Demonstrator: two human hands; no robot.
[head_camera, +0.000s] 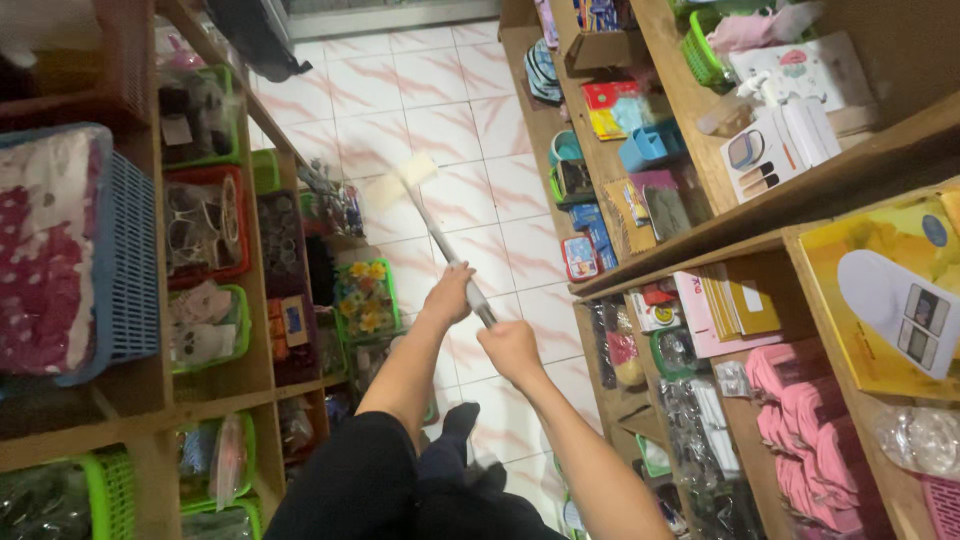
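Note:
Both my hands grip the grey metal handle of a flat mop (447, 248). My left hand (449, 295) holds the handle further down. My right hand (509, 349) holds its upper end, closer to me. The pale rectangular mop head (401, 180) rests on the white and pink tiled floor (440, 110) ahead, in the aisle between two sets of shelves. My dark-clad leg and foot (450, 440) show at the bottom.
Wooden shelves (250, 370) on the left carry green, red and blue baskets of small goods. Wooden shelves (700, 240) on the right hold boxes, packets and pink bundles. A dark bag (255, 35) hangs at the far end of the aisle.

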